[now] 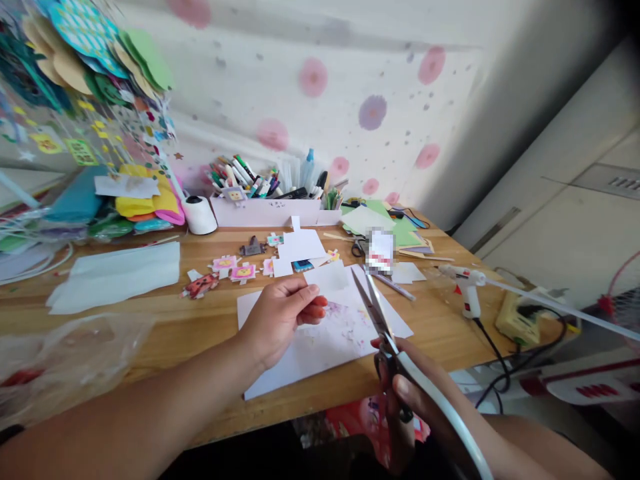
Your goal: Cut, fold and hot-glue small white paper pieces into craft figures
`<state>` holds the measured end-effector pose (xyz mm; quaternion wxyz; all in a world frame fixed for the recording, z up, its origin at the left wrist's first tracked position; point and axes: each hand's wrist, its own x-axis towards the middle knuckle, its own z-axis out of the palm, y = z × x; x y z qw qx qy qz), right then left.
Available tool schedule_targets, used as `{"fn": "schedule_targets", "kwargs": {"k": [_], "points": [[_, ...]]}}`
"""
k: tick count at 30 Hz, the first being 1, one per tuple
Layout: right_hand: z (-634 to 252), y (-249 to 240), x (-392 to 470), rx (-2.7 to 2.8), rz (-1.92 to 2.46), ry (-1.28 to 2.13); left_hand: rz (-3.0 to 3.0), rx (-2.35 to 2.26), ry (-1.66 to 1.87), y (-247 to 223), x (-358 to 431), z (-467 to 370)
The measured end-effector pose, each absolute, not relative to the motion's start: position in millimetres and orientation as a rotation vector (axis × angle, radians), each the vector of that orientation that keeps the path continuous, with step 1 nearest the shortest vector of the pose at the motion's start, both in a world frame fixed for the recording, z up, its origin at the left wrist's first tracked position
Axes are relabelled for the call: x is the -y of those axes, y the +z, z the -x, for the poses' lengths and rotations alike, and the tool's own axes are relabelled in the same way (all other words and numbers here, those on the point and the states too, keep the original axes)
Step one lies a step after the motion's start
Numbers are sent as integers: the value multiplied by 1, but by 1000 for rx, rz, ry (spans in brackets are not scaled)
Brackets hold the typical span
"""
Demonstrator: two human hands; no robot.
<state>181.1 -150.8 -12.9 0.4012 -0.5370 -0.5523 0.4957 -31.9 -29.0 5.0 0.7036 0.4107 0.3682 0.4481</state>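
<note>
Our left arm [150, 403] points to two o'clock, its fingers [314, 313] pinching paper [330, 280] by the edge, perhaps for steadiness; right fingers [403, 387] grasp scissors [381, 321].

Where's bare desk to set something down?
Bare wood: between big white sheet and glue gun; also between sheet and plastic bag, though the left forearm crosses there. Crowded: the strip before the pen box, full of paper cutouts.

The left hand [280, 321] pinches with its fingers [314, 311] curled, while the right hand [420, 399] grips, lower and closer in.
</note>
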Motion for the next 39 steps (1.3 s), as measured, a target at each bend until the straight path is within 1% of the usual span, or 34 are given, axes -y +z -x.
{"fn": "schedule_targets", "kwargs": {"k": [3, 6, 12, 21, 39], "points": [[-173, -5, 149, 1483, 1330, 1327, -902, -818, 976, 6, 34, 29], [-169, -3, 146, 1573, 1323, 1301, -889, -817, 966, 7, 38, 27], [-165, -8, 140, 1535, 1309, 1362, -863, -806, 979, 9, 40, 26], [-160, -8, 137, 1565, 1310, 1303, -858, -781, 980, 9, 41, 27], [-158, -4, 133, 1596, 1291, 1293, -874, -785, 982, 9, 43, 27]]}}
